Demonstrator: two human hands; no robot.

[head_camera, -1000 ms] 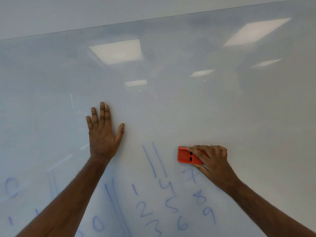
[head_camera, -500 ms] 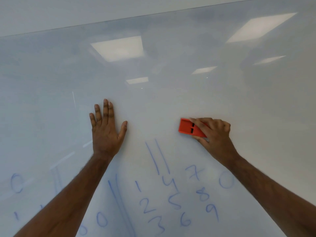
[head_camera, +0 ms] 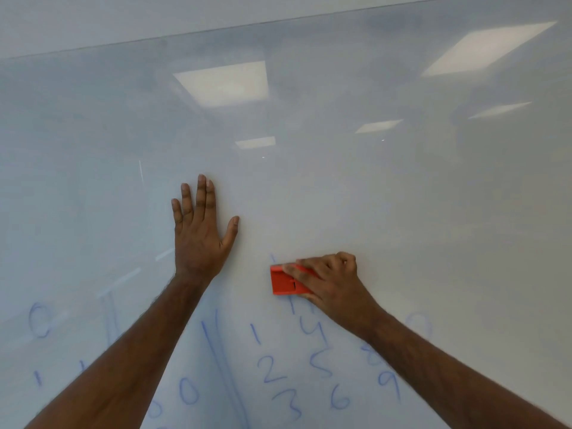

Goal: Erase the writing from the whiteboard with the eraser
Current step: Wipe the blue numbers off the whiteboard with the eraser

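Eraser (head_camera: 286, 281) moved down-left, gripped by R hand (head_camera: 332, 284); L hand (head_camera: 199, 239) flat on whiteboard (head_camera: 402, 212).

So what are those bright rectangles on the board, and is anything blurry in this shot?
Head view: the bright rectangles are ceiling lights reflected in the glossy whiteboard; the blue digits look soft toward the bottom edge; the board's top edge runs tilted; the right hand and red eraser are fairly sharp.
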